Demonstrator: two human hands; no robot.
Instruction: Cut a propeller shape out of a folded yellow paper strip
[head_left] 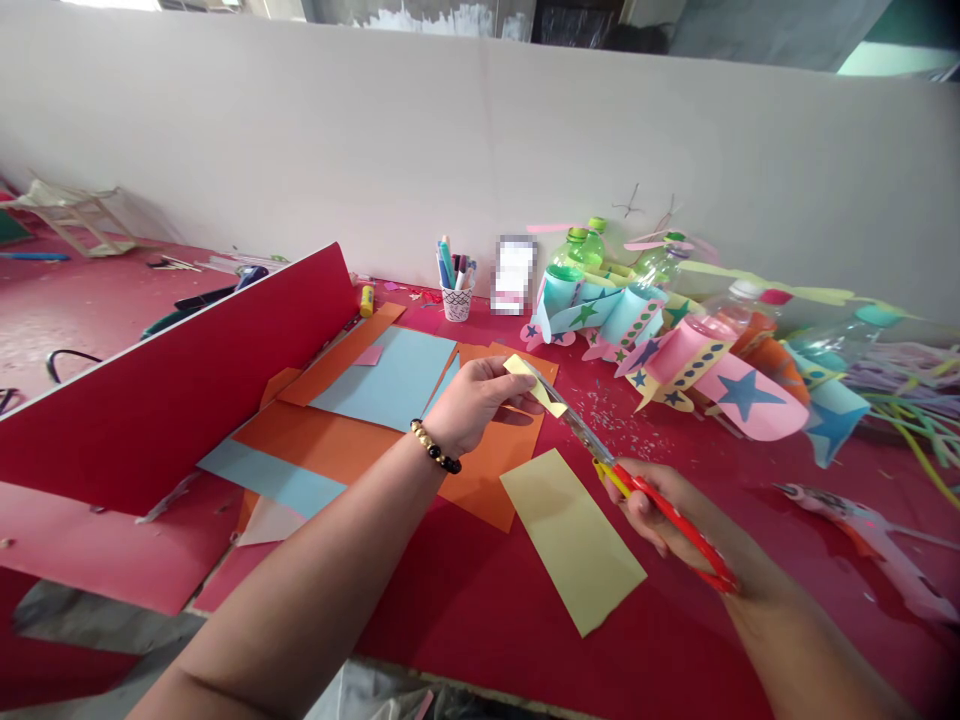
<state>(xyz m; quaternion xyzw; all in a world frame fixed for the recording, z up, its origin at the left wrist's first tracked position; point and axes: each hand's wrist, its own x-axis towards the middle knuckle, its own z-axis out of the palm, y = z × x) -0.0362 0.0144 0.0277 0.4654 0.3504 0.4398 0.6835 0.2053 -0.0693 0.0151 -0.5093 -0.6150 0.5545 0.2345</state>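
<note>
My left hand point(476, 400), with a bead bracelet on the wrist, pinches a small yellow paper piece point(534, 384) above the red table. My right hand point(664, 515) grips red-handled scissors point(645, 490), whose blades reach up to the yellow piece and close on it. A larger yellow paper rectangle point(571, 538) lies flat on the table below both hands.
Orange point(330, 430) and light blue paper sheets point(397, 378) lie left of centre. A red board point(172, 390) leans at the left. A cup of markers point(456, 290) stands at the back. Decorated plastic bottles point(675, 340) crowd the right, with a glue gun point(870, 530) nearer me.
</note>
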